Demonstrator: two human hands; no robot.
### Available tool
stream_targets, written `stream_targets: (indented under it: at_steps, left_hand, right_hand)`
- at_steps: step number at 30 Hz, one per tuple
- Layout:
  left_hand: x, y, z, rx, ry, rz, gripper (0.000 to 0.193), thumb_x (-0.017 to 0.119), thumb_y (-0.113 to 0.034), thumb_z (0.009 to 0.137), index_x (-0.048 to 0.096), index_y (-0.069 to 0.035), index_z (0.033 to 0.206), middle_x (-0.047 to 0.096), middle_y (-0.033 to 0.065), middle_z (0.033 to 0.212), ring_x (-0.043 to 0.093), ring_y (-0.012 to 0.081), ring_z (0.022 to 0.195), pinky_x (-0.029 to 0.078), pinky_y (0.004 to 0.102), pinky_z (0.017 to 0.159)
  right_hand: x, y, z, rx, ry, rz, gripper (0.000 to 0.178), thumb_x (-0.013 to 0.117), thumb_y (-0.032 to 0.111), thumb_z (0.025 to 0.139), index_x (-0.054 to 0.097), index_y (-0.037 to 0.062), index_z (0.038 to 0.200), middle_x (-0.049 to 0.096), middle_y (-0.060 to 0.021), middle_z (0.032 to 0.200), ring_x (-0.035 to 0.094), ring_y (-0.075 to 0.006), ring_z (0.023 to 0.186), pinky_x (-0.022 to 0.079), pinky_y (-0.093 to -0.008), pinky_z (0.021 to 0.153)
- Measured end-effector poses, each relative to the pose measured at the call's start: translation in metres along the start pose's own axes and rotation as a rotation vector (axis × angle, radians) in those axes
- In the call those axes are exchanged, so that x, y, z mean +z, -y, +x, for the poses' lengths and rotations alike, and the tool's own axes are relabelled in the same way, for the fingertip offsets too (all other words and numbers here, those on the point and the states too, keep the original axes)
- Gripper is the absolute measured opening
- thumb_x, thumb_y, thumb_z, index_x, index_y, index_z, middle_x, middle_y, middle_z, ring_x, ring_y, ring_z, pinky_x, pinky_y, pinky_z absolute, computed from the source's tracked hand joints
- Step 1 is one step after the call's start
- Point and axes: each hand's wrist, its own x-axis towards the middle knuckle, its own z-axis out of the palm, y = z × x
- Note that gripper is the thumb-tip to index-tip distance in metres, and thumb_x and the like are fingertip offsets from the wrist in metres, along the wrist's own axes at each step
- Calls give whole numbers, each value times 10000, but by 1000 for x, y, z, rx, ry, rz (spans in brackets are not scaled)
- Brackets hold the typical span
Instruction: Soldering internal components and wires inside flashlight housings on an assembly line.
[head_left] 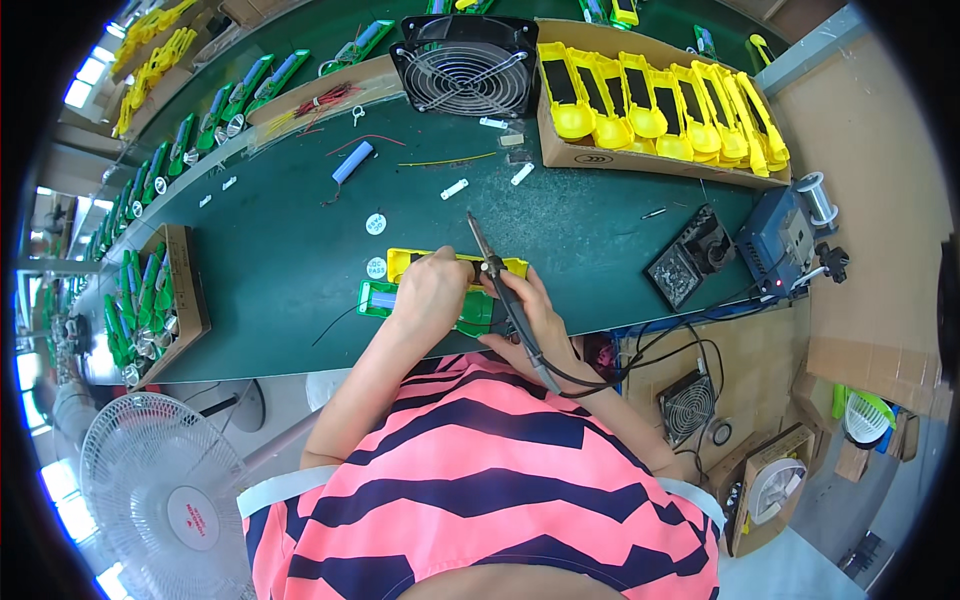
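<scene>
We see the left hand over a long yellow plastic shell on the dark green bench top, its fingers curled downward. The fingertips are hidden, so we cannot tell how tightly they close or whether they grip the shell. The right hand is just beside it, fingers bent around a slim black-handled soldering iron whose metal tip points up and away from the body; we cannot make out its fingertips.

Nearer the body than the shell, we find an open green plastic housing, partly behind the left wrist, with a blue cylindrical cell inside. Beyond, we see two round white stickers, a loose blue cylinder and a cardboard box of yellow shells.
</scene>
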Motion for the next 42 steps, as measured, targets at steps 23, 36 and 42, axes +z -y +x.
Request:
stream_targets:
  at_steps: [23, 36, 42]
  left_hand:
    - [20, -3, -30, 33, -483, -299, 116, 673, -54, 651, 596, -72, 737, 497, 55, 794, 479, 225, 758, 397, 328, 642]
    - [3, 2, -25, -119, -299, -401, 94, 643, 19, 594, 585, -9, 662, 516, 96, 877, 550, 244, 803, 452, 323, 671]
    - [2, -1, -24, -133, -281, -378, 87, 643, 17, 598, 583, -10, 656, 512, 90, 872, 550, 240, 797, 450, 321, 657]
  right_hand:
    - [-29, 2, -10, 25, -267, 49, 186, 614, 104, 762, 557, 33, 924, 660, -37, 802, 627, -174, 779, 224, -445, 1020]
    - [0, -8, -31, 315, -600, 638, 160, 558, -3, 774, 503, -17, 923, 614, -66, 581, 613, -97, 629, 218, -383, 1029]
    - [0, -9, -29, 231, -558, 491, 166, 570, 5, 776, 510, -27, 928, 625, -73, 641, 609, -94, 635, 294, -348, 989]
